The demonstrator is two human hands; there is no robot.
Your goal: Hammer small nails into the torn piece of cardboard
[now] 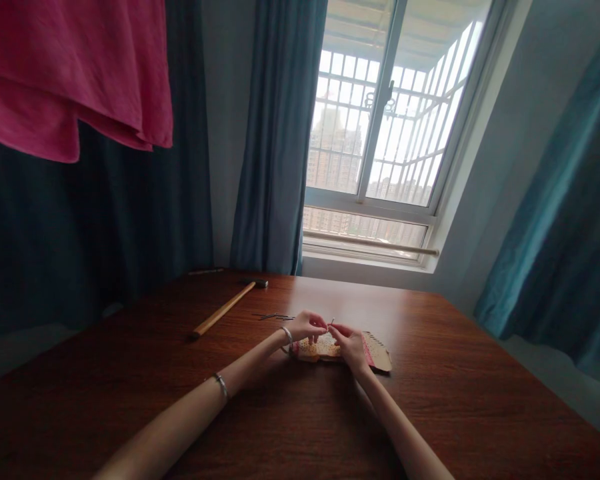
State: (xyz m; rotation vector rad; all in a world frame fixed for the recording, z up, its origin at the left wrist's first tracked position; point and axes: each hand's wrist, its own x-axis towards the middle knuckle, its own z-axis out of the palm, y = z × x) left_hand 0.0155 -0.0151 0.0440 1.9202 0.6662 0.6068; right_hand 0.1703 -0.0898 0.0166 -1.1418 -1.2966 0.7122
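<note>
My left hand (310,327) is closed in a pinch, its fingertips meeting those of my right hand (349,341). Between the right thumb and finger a thin dark nail-like piece (333,321) sticks up. What the left fingers hold, if anything, is too small to make out. Both hands are above a flat piece of printed cardboard (380,355) with dots and a pink band, lying on the table and partly hidden by them. Left of my left hand lie several thin dark nail-like pieces (273,316).
A hammer (225,310) with a wooden handle lies to the left on the brown wooden table (450,400), its head toward the back. A thin object (205,271) rests at the far left edge. Beyond are blue curtains (275,133), a window and a hanging pink cloth (75,73).
</note>
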